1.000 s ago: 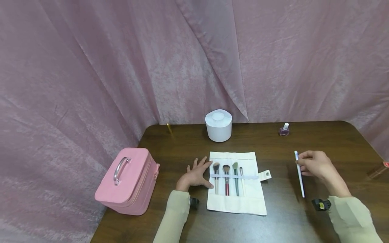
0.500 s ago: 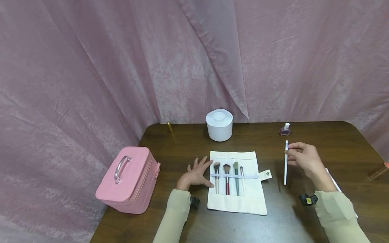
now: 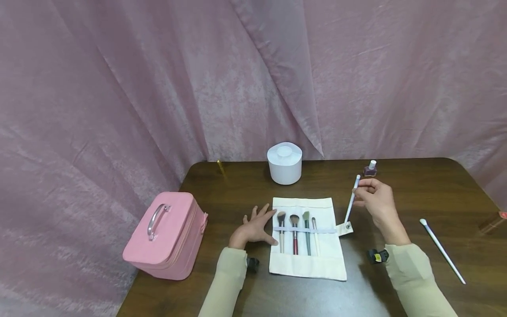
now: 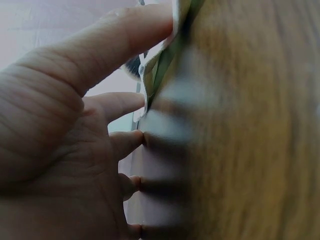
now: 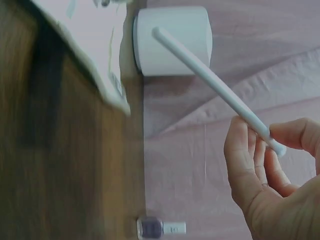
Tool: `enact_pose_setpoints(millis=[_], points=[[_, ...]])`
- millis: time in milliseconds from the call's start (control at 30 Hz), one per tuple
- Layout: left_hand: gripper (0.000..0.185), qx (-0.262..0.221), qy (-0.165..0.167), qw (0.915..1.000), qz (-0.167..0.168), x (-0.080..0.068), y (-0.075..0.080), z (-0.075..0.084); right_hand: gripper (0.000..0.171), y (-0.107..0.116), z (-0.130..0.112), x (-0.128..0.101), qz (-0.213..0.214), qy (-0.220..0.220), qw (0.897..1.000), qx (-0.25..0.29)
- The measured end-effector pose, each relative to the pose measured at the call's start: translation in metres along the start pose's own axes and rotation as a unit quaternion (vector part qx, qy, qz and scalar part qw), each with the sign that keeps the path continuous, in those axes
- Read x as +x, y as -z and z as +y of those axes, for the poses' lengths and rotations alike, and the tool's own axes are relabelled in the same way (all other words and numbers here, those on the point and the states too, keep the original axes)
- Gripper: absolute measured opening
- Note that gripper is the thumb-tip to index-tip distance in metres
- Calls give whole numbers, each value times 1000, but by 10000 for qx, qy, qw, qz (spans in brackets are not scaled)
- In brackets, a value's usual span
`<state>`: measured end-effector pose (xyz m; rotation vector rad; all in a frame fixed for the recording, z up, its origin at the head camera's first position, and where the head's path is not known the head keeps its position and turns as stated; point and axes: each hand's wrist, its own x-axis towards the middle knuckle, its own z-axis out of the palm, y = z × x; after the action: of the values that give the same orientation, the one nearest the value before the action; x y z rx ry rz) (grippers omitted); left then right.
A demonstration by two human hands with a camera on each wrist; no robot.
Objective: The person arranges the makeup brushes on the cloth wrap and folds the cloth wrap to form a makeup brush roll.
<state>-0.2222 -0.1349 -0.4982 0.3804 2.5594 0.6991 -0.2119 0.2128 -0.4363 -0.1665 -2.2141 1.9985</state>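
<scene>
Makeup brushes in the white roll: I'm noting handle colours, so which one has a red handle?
The second makeup brush from the left, between the pale-handled brush and the green brush; none of the other three has a red handle.

No words, brands or numbers can be read. In the right wrist view, the white cap (image 5: 174, 228) of a small purple bottle (image 5: 151, 227) carries small dark marks, too blurred to make out. In the head view, a black device (image 3: 373, 256) on the person's right wrist bears a small yellow patch (image 3: 378, 257); any sign on it is too small to read.
</scene>
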Motion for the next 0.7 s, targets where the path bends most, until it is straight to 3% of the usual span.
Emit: enact_pose_setpoints(millis=[367,700], points=[[99,-66,-18,10000,-17,-2,1,1,18,-34,2,-1,273,-91,9987,414],[99,-130,-58,9999,-9,-4,2,3,20,-46,13,-2,303,-157,9986,400]])
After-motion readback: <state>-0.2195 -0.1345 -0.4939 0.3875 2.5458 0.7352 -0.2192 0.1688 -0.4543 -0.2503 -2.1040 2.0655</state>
